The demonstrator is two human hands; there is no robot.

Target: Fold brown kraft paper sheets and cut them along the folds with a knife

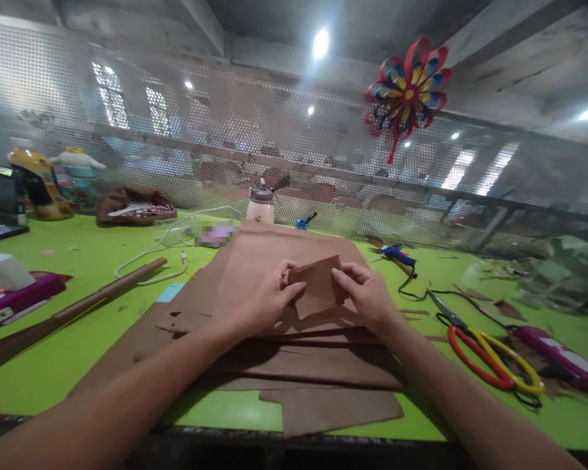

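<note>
A small folded piece of brown paper (318,287) is held up between both hands, over the middle of the table. My left hand (274,294) pinches its left edge, thumb in front. The right edge is gripped by my right hand (365,290), with the thumb on the front face. Below and behind lie large sheets of brown paper (264,251), stacked and overlapping. Several folded strips (313,365) rest nearer to me, and a loose brown piece (340,411) lies close to the front edge.
Scissors with red and yellow handles (494,359) lie at the right, near a blue glue gun (396,254) and a purple power strip (561,352). At left are a long brown roll (108,287), another power strip (29,294) and a white cable (147,261). A perforated metal screen (284,130) stands behind.
</note>
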